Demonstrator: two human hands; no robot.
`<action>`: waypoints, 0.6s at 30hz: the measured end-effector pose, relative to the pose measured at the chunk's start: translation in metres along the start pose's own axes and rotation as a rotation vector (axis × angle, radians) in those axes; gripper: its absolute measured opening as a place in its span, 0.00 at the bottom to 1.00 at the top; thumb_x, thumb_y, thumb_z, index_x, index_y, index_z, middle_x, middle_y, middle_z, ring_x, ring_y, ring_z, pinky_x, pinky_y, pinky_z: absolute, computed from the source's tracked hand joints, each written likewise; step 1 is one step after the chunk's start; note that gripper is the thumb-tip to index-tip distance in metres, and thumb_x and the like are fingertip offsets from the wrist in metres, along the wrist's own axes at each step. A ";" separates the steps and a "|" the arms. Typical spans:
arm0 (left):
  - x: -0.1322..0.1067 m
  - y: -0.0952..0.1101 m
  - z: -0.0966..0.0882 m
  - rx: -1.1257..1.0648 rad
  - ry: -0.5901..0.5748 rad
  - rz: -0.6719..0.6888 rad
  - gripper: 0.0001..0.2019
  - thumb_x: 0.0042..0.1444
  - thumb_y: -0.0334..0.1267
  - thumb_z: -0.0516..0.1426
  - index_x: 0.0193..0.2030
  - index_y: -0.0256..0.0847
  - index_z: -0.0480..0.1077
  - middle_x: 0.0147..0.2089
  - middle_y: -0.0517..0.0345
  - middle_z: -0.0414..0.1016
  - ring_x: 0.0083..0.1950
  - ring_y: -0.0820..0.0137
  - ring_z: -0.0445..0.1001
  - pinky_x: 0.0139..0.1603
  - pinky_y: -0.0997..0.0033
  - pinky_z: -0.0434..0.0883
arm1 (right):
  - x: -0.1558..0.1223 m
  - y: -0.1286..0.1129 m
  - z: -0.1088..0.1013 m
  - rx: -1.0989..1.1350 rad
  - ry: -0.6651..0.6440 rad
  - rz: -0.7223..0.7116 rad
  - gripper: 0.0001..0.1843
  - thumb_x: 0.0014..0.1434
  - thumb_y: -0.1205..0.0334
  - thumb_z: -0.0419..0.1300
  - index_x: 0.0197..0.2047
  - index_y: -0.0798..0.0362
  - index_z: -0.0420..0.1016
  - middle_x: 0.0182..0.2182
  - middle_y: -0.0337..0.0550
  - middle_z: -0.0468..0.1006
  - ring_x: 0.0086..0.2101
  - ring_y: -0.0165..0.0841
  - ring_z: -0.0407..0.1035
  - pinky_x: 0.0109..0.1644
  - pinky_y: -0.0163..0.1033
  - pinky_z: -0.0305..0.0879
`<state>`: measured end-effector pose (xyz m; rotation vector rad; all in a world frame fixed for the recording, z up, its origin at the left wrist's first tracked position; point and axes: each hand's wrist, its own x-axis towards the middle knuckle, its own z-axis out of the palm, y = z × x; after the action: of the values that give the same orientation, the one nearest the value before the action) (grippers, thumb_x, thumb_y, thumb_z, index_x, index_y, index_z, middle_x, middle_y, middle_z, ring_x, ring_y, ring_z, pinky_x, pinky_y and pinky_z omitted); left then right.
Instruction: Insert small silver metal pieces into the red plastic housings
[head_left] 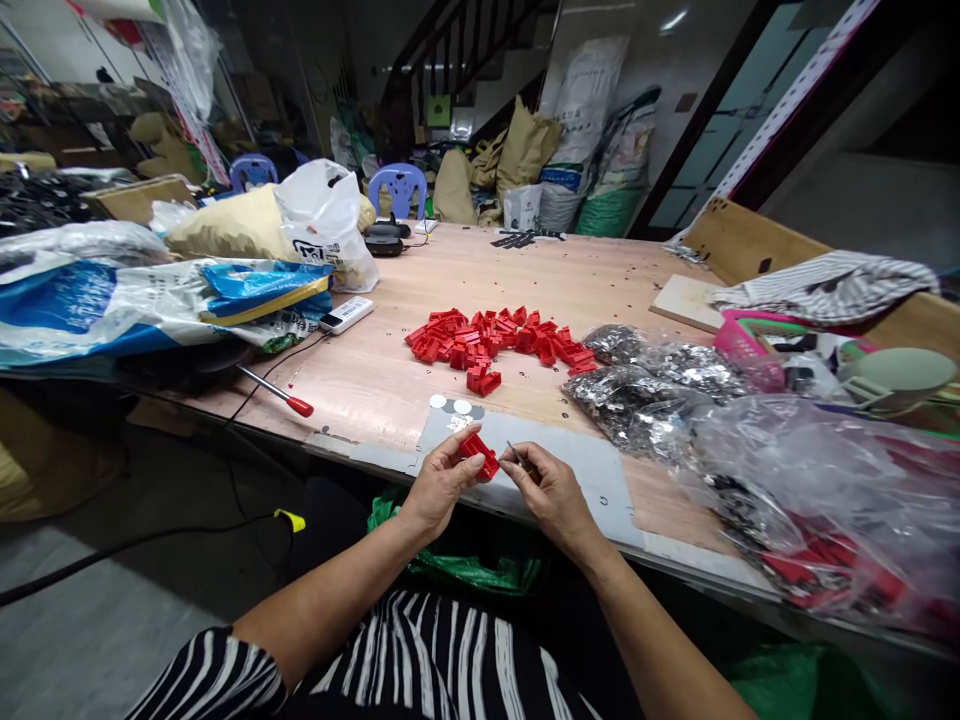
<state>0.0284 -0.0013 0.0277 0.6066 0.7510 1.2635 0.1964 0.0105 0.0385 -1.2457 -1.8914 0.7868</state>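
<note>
Pinching a single red plastic piece between thumb and fingers, the left hand holds it just above the near edge of the surface, over a grey panel laid there. The right hand is closed on a thin metal part whose tip points at the red piece from just beside it; whether the two touch is too small to tell. The work looks like fitting metal parts into red pieces one at a time, and by that reading it is far from finished. A sizeable pile of loose red pieces lies spread mid-surface, well apart from the hands, and heaps of shiny metal parts sit to its right. Nearer the right hand, a clear plastic bag holds a mix of red and metal bits, possibly finished ones, though the film blurs them too much to be sure. A red-handled screwdriver lies untouched at the left. For the piece in hand, the joining step seems not yet completed.
</note>
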 end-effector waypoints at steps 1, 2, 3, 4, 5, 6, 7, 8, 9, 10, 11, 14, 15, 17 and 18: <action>-0.001 0.000 0.001 0.004 -0.007 -0.006 0.25 0.45 0.36 0.66 0.53 0.43 0.71 0.40 0.57 0.73 0.41 0.71 0.72 0.44 0.68 0.69 | 0.000 -0.002 0.002 -0.011 -0.005 -0.025 0.08 0.62 0.59 0.54 0.34 0.52 0.70 0.29 0.39 0.73 0.27 0.29 0.63 0.32 0.33 0.59; -0.001 0.000 0.001 0.009 -0.013 -0.011 0.25 0.45 0.36 0.66 0.53 0.43 0.71 0.40 0.57 0.73 0.41 0.71 0.72 0.45 0.68 0.69 | 0.000 -0.005 0.003 -0.020 -0.008 -0.049 0.07 0.62 0.60 0.54 0.34 0.52 0.70 0.30 0.40 0.73 0.28 0.29 0.64 0.33 0.34 0.60; -0.002 0.001 0.001 0.014 -0.017 -0.016 0.25 0.45 0.36 0.66 0.53 0.43 0.71 0.40 0.57 0.73 0.41 0.71 0.72 0.45 0.68 0.69 | 0.000 -0.006 0.004 -0.029 -0.012 -0.073 0.06 0.62 0.61 0.54 0.34 0.52 0.70 0.30 0.40 0.73 0.28 0.30 0.65 0.33 0.34 0.61; -0.003 0.002 0.000 0.019 -0.021 -0.019 0.25 0.46 0.36 0.66 0.53 0.43 0.71 0.39 0.57 0.73 0.40 0.71 0.72 0.44 0.68 0.69 | -0.001 -0.007 0.005 -0.034 -0.020 -0.096 0.06 0.62 0.62 0.54 0.34 0.52 0.69 0.30 0.40 0.73 0.28 0.30 0.65 0.34 0.34 0.61; -0.005 0.003 0.000 0.025 -0.025 -0.022 0.25 0.46 0.37 0.65 0.53 0.43 0.71 0.38 0.57 0.73 0.38 0.72 0.72 0.43 0.69 0.69 | -0.003 -0.008 0.005 -0.035 -0.033 -0.119 0.06 0.62 0.63 0.54 0.34 0.52 0.70 0.30 0.40 0.73 0.29 0.30 0.66 0.35 0.34 0.62; -0.006 0.004 -0.001 0.032 -0.032 -0.027 0.25 0.46 0.37 0.65 0.53 0.43 0.71 0.37 0.57 0.73 0.37 0.73 0.72 0.42 0.70 0.68 | -0.005 -0.008 0.006 -0.030 -0.048 -0.140 0.06 0.62 0.63 0.54 0.35 0.51 0.70 0.30 0.40 0.72 0.29 0.30 0.66 0.35 0.35 0.62; -0.008 0.005 -0.003 0.043 -0.039 -0.034 0.25 0.46 0.37 0.65 0.53 0.42 0.71 0.37 0.57 0.74 0.37 0.73 0.72 0.41 0.71 0.68 | -0.008 -0.008 0.007 -0.022 -0.066 -0.161 0.05 0.62 0.64 0.54 0.35 0.51 0.70 0.30 0.41 0.72 0.30 0.31 0.66 0.36 0.35 0.63; -0.010 0.005 -0.004 0.059 -0.048 -0.049 0.25 0.46 0.37 0.66 0.53 0.42 0.71 0.37 0.57 0.74 0.36 0.73 0.72 0.40 0.71 0.68 | -0.011 -0.008 0.008 -0.011 -0.087 -0.180 0.05 0.62 0.65 0.54 0.35 0.51 0.70 0.30 0.41 0.72 0.31 0.31 0.67 0.37 0.35 0.63; -0.012 0.006 -0.007 0.081 -0.057 -0.068 0.25 0.45 0.37 0.66 0.52 0.42 0.72 0.37 0.57 0.75 0.36 0.73 0.72 0.40 0.72 0.68 | -0.016 -0.007 0.009 0.004 -0.109 -0.194 0.05 0.62 0.66 0.54 0.35 0.51 0.71 0.30 0.41 0.72 0.32 0.31 0.67 0.37 0.35 0.63; -0.014 0.006 -0.009 0.106 -0.069 -0.093 0.25 0.45 0.37 0.66 0.52 0.41 0.72 0.37 0.56 0.75 0.37 0.72 0.72 0.40 0.72 0.67 | -0.020 -0.006 0.011 0.022 -0.130 -0.203 0.05 0.62 0.66 0.54 0.35 0.51 0.71 0.31 0.41 0.73 0.32 0.32 0.68 0.38 0.35 0.63; -0.016 0.005 -0.012 0.133 -0.082 -0.119 0.25 0.44 0.36 0.66 0.52 0.41 0.72 0.38 0.55 0.76 0.38 0.72 0.72 0.40 0.72 0.67 | -0.024 -0.005 0.012 0.039 -0.153 -0.206 0.05 0.62 0.67 0.54 0.36 0.51 0.71 0.31 0.41 0.73 0.33 0.31 0.68 0.39 0.35 0.63; -0.021 0.003 -0.019 0.190 -0.128 -0.175 0.24 0.44 0.36 0.67 0.51 0.41 0.73 0.41 0.54 0.77 0.41 0.70 0.73 0.45 0.71 0.67 | -0.034 -0.003 0.014 0.085 -0.213 -0.171 0.06 0.61 0.68 0.55 0.36 0.50 0.72 0.32 0.40 0.73 0.33 0.30 0.68 0.39 0.35 0.63; -0.022 0.002 -0.020 0.197 -0.140 -0.180 0.24 0.43 0.35 0.67 0.51 0.41 0.73 0.42 0.54 0.78 0.42 0.69 0.73 0.46 0.70 0.66 | -0.035 -0.003 0.014 0.094 -0.228 -0.150 0.06 0.61 0.68 0.55 0.36 0.51 0.73 0.31 0.40 0.73 0.33 0.30 0.68 0.38 0.35 0.63; -0.023 0.001 -0.020 0.200 -0.150 -0.180 0.24 0.43 0.35 0.67 0.51 0.41 0.73 0.42 0.54 0.78 0.44 0.68 0.73 0.48 0.69 0.66 | -0.034 -0.004 0.012 0.108 -0.239 -0.108 0.05 0.60 0.68 0.57 0.35 0.51 0.74 0.31 0.39 0.72 0.33 0.30 0.67 0.37 0.34 0.62; -0.023 0.001 -0.019 0.196 -0.148 -0.174 0.24 0.43 0.35 0.67 0.51 0.40 0.73 0.42 0.54 0.78 0.44 0.68 0.73 0.48 0.69 0.66 | -0.033 -0.004 0.010 0.115 -0.236 -0.085 0.04 0.59 0.68 0.58 0.34 0.51 0.74 0.31 0.39 0.72 0.32 0.29 0.66 0.36 0.33 0.61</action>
<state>0.0100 -0.0234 0.0208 0.7682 0.7910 0.9810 0.1946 -0.0230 0.0286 -1.0324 -2.0393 1.0187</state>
